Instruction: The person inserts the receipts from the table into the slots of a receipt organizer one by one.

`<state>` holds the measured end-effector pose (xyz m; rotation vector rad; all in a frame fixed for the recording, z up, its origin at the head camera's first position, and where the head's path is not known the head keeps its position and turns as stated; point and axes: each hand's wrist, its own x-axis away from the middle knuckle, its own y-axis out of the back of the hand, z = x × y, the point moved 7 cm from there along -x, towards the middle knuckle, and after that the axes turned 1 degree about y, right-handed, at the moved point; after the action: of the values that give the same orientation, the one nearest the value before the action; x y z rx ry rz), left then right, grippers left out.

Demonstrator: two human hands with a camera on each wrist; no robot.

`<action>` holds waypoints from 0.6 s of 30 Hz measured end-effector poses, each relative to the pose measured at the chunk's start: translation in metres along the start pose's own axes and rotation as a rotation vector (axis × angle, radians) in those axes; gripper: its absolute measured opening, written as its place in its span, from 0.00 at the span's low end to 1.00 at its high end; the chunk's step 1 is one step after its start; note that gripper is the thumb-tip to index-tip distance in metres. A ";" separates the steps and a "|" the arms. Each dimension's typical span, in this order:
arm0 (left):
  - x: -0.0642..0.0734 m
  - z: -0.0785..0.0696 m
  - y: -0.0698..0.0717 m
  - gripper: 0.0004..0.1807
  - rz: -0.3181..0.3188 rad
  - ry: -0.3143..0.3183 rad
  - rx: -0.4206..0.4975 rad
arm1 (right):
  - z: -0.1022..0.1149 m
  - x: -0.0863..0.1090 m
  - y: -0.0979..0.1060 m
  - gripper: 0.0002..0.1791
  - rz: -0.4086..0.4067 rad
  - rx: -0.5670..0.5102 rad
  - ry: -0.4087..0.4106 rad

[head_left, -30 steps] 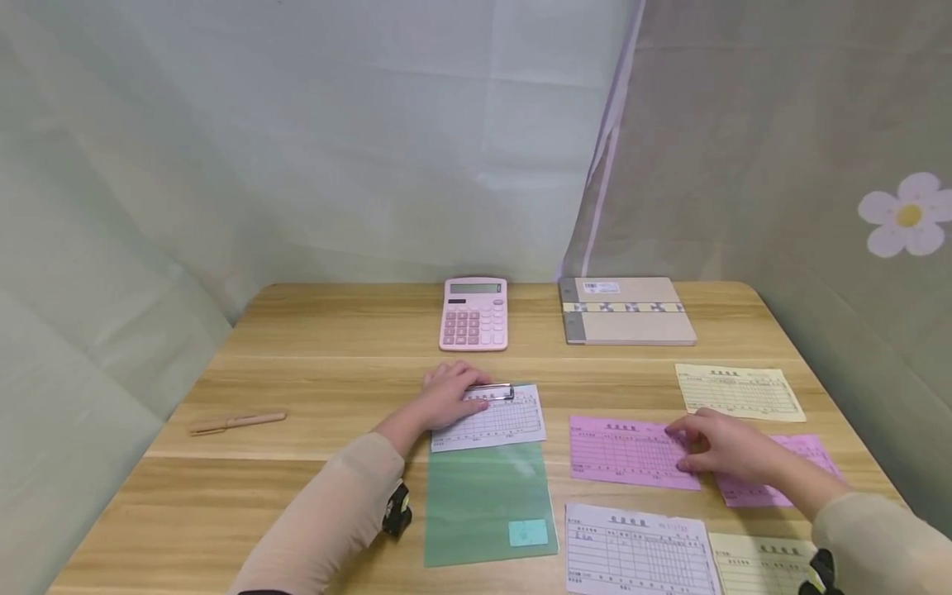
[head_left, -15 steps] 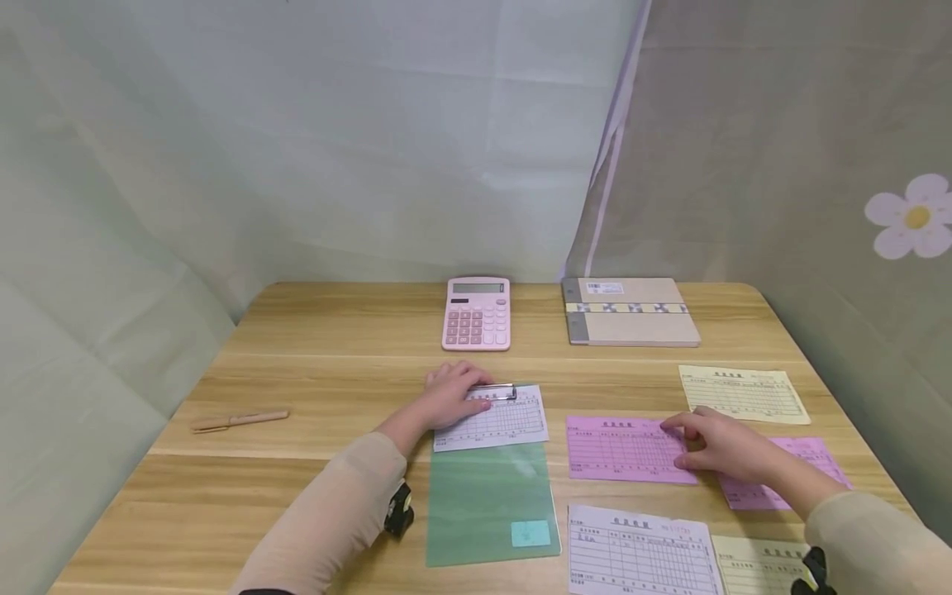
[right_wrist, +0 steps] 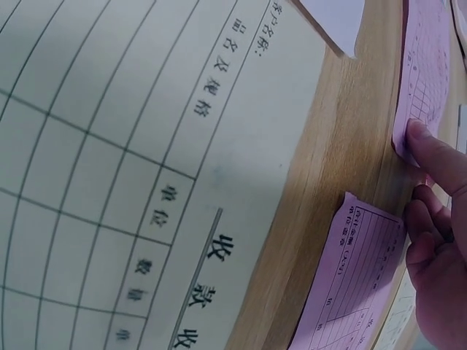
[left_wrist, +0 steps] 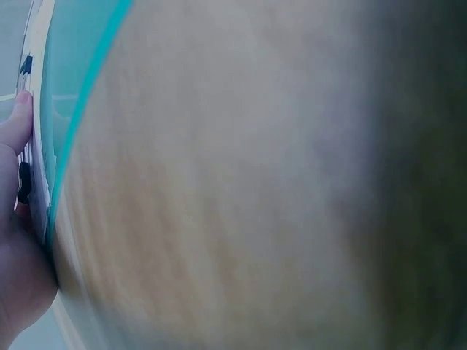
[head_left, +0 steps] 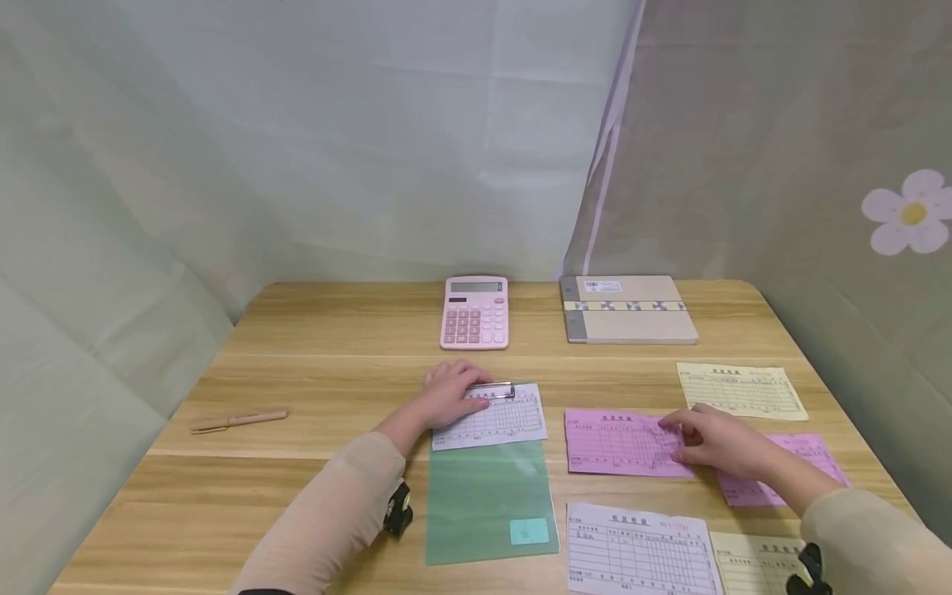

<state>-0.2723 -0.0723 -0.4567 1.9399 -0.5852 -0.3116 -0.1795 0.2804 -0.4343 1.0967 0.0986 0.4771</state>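
Note:
My left hand (head_left: 449, 395) holds the clip (head_left: 497, 391) at the top of a green clipboard (head_left: 487, 508), its thumb (left_wrist: 20, 120) lying over a white receipt slip (head_left: 494, 426) fastened there. A small turquoise label is at the clipboard's lower right corner. My right hand (head_left: 721, 445) pinches the right edge of a pink receipt slip (head_left: 613, 446) between thumb and fingers, just right of the clipboard. Beneath that hand and wrist, a second pink slip (head_left: 806, 463) is partly hidden; its printed end (right_wrist: 354, 270) shows in the right wrist view.
A larger white receipt (head_left: 635, 549) and a yellow one (head_left: 759, 566) lie at the front right. Another yellow slip (head_left: 741, 391) lies farther back. Behind are a pink calculator (head_left: 474, 314) and a beige notebook (head_left: 632, 326); a tan pen (head_left: 238, 421) lies at the left.
The pinched pink slip has shifted slightly left and away from the body, along with my right hand. My left hand and the clipboard have stayed put.

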 end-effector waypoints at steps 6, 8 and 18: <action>0.000 0.000 0.000 0.22 0.000 -0.002 0.000 | 0.003 0.000 -0.002 0.25 0.004 -0.019 -0.013; 0.000 0.000 0.000 0.22 0.002 -0.001 -0.002 | 0.003 0.001 -0.002 0.25 0.006 -0.028 -0.022; 0.000 -0.001 0.000 0.22 0.012 0.010 -0.020 | 0.003 0.000 -0.005 0.26 0.018 -0.083 -0.073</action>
<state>-0.2717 -0.0720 -0.4566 1.9168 -0.5853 -0.2990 -0.1771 0.2756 -0.4371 1.0332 0.0055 0.4529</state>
